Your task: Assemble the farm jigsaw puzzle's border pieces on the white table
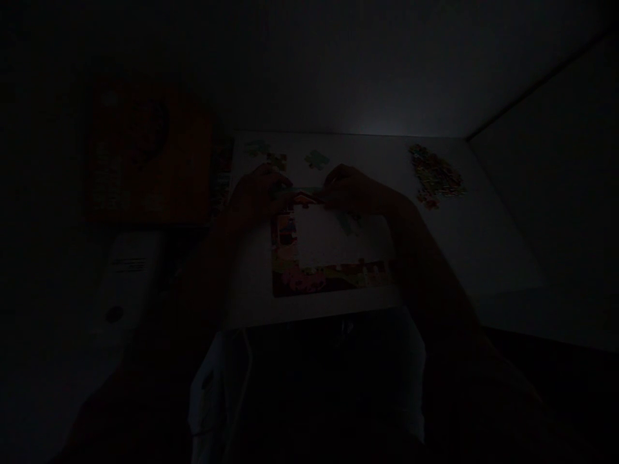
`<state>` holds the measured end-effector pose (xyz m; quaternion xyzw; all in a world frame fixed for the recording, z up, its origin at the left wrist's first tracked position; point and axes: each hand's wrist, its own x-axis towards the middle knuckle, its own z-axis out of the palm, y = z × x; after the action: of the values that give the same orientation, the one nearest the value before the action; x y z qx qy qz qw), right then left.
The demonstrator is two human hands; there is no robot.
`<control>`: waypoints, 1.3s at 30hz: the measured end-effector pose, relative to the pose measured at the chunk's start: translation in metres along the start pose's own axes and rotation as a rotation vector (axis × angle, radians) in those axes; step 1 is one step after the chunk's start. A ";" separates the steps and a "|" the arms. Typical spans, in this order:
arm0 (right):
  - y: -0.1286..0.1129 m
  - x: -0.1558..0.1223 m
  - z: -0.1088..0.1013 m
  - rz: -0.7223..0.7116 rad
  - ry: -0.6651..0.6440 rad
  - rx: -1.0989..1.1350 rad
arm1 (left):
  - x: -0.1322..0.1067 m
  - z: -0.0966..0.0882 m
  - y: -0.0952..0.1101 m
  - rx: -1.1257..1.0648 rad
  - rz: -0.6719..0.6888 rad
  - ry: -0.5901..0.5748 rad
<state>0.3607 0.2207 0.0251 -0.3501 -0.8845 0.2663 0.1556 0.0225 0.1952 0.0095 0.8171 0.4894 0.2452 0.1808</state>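
Dim tabletop (464, 238), two hands (260, 193) (351, 190), one puzzle (329, 280)

Jigsaw puzzle (285, 254) multicoloured, pink-red patches; tabletop (483, 238) white.

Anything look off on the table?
Very dark frame, but a pale blank patch fills the middle of the jigsaw puzzle; it looks odd against the colourful border. Cannot tell whether it is bare table or a sheet.

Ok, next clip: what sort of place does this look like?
Probably a room in a home, though the frame is very dark. A partly built jigsaw puzzle lies on a white table, a heap of loose puzzle pieces sits nearby, and a dim orange box is off to the left.
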 end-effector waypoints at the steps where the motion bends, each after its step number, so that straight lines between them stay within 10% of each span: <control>1: -0.001 0.000 0.001 0.008 0.004 -0.008 | 0.000 0.000 0.000 -0.001 0.005 -0.001; 9: -0.012 -0.017 -0.031 0.246 0.152 0.002 | 0.000 0.001 -0.003 -0.020 -0.017 0.008; 14: -0.026 -0.041 -0.060 0.486 -0.015 -0.006 | 0.000 0.001 -0.004 -0.024 0.005 0.007; 24: -0.009 -0.063 -0.028 0.165 -0.083 0.112 | -0.003 -0.001 -0.002 -0.003 -0.073 0.013; 34: -0.003 -0.077 -0.047 0.388 0.106 0.074 | -0.005 -0.004 0.000 0.006 -0.121 0.033; 39: -0.007 -0.077 -0.049 0.369 -0.029 0.117 | -0.004 -0.003 -0.005 -0.014 -0.117 0.027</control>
<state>0.4342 0.1796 0.0618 -0.4930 -0.7904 0.3461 0.1115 0.0154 0.1937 0.0084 0.7825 0.5369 0.2486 0.1939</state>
